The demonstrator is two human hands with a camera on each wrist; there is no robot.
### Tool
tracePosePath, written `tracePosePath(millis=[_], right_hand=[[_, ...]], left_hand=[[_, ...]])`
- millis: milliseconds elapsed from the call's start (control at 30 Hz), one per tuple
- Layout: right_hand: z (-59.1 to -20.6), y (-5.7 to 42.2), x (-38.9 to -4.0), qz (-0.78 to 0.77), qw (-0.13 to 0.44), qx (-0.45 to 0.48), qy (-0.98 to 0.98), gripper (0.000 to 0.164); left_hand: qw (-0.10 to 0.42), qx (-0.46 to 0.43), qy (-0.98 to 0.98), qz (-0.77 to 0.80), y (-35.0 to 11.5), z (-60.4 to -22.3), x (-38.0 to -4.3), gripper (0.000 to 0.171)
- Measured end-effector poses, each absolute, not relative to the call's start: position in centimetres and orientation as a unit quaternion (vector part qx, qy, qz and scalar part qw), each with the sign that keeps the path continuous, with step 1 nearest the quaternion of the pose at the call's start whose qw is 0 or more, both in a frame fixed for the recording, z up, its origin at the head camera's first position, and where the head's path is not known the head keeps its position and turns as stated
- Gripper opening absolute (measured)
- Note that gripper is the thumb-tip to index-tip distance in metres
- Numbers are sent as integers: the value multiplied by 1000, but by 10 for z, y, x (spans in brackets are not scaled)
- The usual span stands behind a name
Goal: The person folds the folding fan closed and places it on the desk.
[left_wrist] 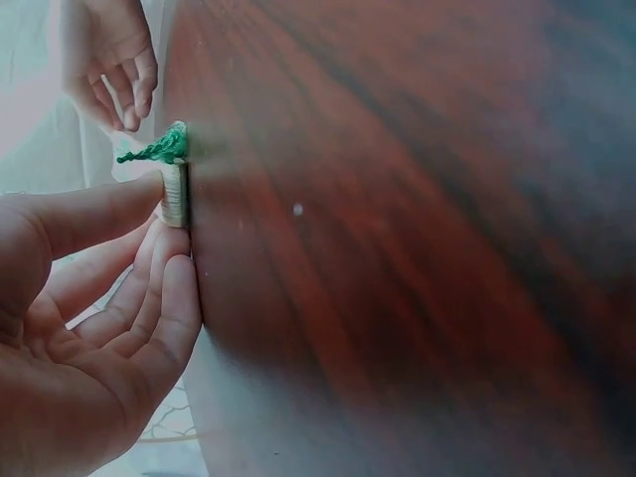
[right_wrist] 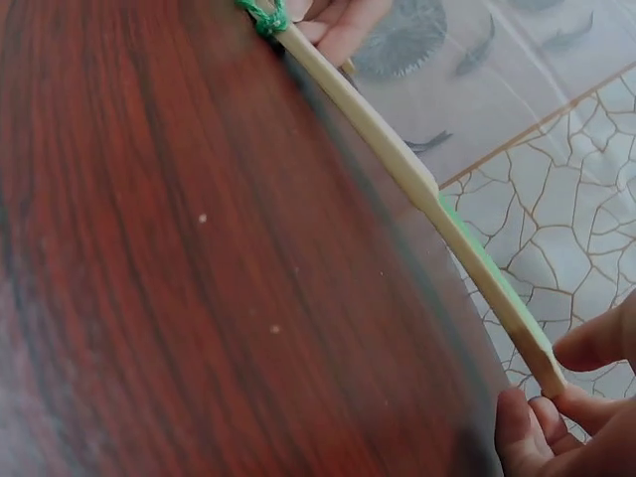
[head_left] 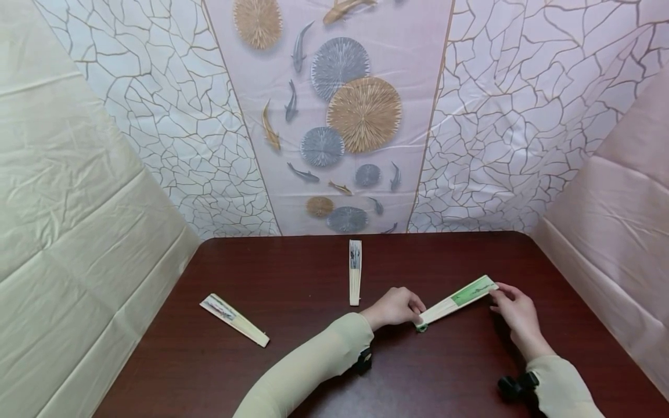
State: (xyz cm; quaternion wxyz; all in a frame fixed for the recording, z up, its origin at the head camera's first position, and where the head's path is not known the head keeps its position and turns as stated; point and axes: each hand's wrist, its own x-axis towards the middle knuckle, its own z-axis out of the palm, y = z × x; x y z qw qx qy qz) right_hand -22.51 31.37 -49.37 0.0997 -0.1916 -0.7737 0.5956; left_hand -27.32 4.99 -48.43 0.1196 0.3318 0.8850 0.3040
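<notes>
A folded hand fan with a green painted panel (head_left: 473, 292) lies slantwise at the right of the table, between both hands. Its narrow end, with a green cord (left_wrist: 169, 146), is pinched between the thumb and fingers of my left hand (head_left: 395, 306). At the wide end, my right hand (head_left: 517, 313) holds the fan's tip between thumb and fingers, as the right wrist view also shows. Two more folded fans lie on the table: a fan with a grey-blue panel (head_left: 355, 270) left of my left hand, and a fan with a multicoloured panel (head_left: 235, 319) farther left.
The dark red-brown table (head_left: 418, 377) has rounded far corners. A patterned cloth (head_left: 470, 116) hangs behind it, and pale cloth walls (head_left: 94, 232) stand at both sides. Black wrist straps (head_left: 517, 386) sit at both cuffs.
</notes>
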Motion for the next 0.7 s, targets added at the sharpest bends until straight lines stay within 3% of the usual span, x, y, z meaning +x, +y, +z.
tracePosePath(millis=[700], right_hand=[[-492, 337, -223, 436, 26, -108, -893, 56]], left_hand=[[132, 334, 887, 291, 52, -482, -273, 17]])
